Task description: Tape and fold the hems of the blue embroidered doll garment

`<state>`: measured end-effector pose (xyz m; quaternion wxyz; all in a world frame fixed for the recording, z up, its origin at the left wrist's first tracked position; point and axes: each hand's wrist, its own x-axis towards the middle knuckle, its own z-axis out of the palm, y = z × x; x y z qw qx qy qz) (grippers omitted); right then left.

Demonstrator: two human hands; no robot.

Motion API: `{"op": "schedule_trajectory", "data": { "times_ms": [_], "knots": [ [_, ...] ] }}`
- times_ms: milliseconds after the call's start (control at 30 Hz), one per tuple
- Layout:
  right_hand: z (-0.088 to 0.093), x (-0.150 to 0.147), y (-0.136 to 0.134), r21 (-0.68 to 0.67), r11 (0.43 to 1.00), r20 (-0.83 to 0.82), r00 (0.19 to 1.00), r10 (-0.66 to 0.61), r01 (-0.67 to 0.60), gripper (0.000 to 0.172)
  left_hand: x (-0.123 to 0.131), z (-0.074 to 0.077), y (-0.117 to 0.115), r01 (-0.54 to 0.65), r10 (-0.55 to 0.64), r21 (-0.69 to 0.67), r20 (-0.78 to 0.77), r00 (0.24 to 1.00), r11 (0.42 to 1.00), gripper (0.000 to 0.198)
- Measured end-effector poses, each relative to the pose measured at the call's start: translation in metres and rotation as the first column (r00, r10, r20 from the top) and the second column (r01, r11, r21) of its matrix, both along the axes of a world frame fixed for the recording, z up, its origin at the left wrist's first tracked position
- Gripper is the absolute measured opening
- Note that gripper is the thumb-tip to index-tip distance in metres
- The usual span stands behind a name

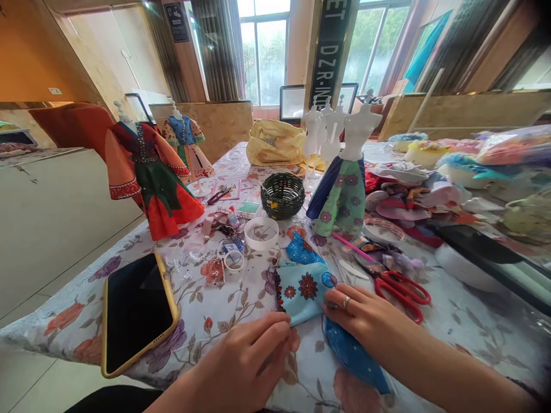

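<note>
A piece of light-blue floral fabric (308, 287) with dark red flowers lies on the table between my hands. Darker blue patterned cloth (301, 249) shows at its far end, and more of it spreads beneath my right wrist. My left hand (253, 358) is closed, its thumb and fingers pinched at the fabric's near left corner; a needle or thread cannot be made out. Wearing a ring, my right hand (365, 315) has its fingers bent and closed on the fabric's right edge. Red-handled scissors (402, 292) rest just beyond the right hand.
A phone in a yellow case (138, 315) lies at left. Dressed doll forms (148, 178) stand behind it. Further in are a dark woven basket (283, 195), a white ring (261, 233), small beads and trims. A mannequin in a green skirt (342, 201) and heaped scraps (413, 198) occupy the right.
</note>
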<state>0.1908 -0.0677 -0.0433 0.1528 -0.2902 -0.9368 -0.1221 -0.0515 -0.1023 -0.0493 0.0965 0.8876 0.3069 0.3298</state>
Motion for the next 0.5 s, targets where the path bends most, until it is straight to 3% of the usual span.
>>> {"op": "schedule_trajectory", "data": {
  "times_ms": [233, 400, 500],
  "knots": [
    [0.005, -0.004, 0.003, -0.156, 0.988, 0.057, 0.998, 0.019, -0.010, 0.015, -0.001, 0.007, -0.002, 0.022, -0.020, 0.043, -0.060, 0.998, 0.999, 0.013],
    [0.025, -0.012, 0.006, -0.209, 0.977, 0.056, 0.998, -0.027, 0.039, 0.019, 0.001, 0.014, -0.005, -0.027, 0.046, 0.144, -0.130, 0.990, 0.989, 0.008],
    [0.033, -0.021, 0.006, -0.241, 0.968, -0.022, 0.997, -0.078, 0.070, 0.013, 0.000, 0.013, -0.005, -0.031, 0.051, 0.125, -0.159, 0.986, 0.992, 0.005]
  ]
}}
